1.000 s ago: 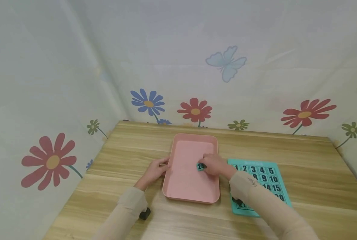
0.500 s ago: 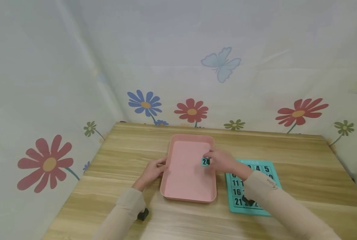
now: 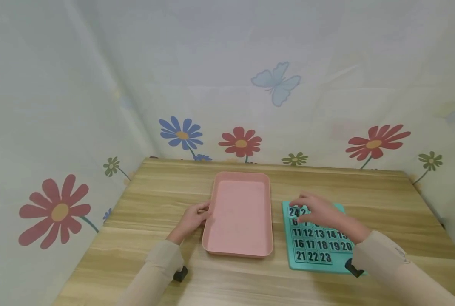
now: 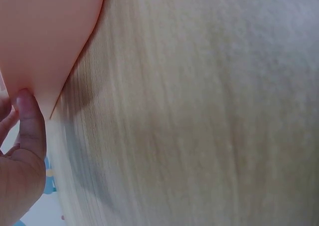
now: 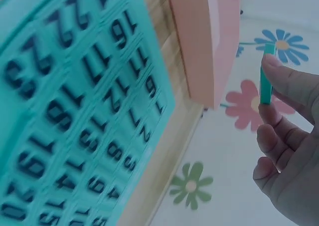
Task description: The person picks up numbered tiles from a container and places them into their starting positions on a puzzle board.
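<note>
My left hand [image 3: 192, 219] holds the left side of a pink tray [image 3: 211, 238]. In the left wrist view its thumb [image 4: 31, 116] presses the tray's outer wall, with the other fingers at the rim. My right hand [image 3: 321, 211] pinches a small teal number tile [image 5: 266, 74] marked 24, seen edge-on between thumb and fingertips in the right wrist view. That hand is raised over the upper rows of a teal number board [image 3: 315, 267]. Tiles up to 23 show in rows, and the bottom row has bare board right of 23.
The tray and board stand side by side on a wood-grain table [image 3: 154, 187]. Behind it hangs a pale backdrop [image 3: 197, 63] printed with flowers and a butterfly. Black wrist devices [image 3: 180, 274] show below both sleeves.
My right hand has carried tile 24 up from inside the tray and rightward to above the board. My left hand stays at the tray's left side. The view has shifted slightly.
</note>
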`<state>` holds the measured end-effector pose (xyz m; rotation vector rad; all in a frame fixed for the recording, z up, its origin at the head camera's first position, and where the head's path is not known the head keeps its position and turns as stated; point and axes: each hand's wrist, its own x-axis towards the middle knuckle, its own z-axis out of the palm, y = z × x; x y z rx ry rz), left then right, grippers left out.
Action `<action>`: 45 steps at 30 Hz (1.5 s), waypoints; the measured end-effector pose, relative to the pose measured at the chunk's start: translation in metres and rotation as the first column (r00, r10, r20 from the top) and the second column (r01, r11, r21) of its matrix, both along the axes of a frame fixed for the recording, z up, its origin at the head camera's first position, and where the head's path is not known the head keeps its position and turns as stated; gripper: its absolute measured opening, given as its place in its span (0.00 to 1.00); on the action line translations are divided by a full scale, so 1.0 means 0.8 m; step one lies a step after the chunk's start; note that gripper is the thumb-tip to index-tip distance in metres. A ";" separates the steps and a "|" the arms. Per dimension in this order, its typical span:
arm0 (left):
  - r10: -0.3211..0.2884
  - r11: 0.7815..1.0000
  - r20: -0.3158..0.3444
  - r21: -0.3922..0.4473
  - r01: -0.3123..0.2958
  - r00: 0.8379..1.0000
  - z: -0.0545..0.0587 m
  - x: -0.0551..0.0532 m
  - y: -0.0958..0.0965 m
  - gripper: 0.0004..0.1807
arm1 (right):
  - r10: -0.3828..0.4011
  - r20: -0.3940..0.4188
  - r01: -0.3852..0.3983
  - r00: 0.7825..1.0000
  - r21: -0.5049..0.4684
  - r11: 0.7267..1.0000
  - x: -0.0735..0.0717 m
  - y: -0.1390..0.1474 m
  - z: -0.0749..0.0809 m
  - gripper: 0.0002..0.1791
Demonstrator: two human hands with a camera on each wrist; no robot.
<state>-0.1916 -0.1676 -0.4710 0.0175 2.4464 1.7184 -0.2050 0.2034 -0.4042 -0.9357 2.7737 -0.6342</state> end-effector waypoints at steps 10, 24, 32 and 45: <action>0.003 1.000 -0.003 0.012 -0.003 1.000 0.001 0.004 0.000 0.24 | 0.035 0.023 -0.036 0.999 0.043 0.998 0.033 0.053 -0.008 0.22; -0.020 1.000 0.012 0.016 0.020 1.000 0.018 0.008 0.004 0.24 | 0.013 0.050 -0.016 0.999 0.057 0.998 0.068 0.094 -0.053 0.21; -0.013 1.000 0.003 0.006 0.013 1.000 0.020 0.009 0.005 0.24 | 0.001 0.047 -0.004 0.999 0.059 0.998 0.077 0.114 -0.065 0.20; -0.014 1.000 0.005 -0.005 0.014 1.000 0.016 0.008 0.006 0.24 | -0.090 0.066 0.080 0.994 0.135 0.988 0.085 0.117 -0.078 0.19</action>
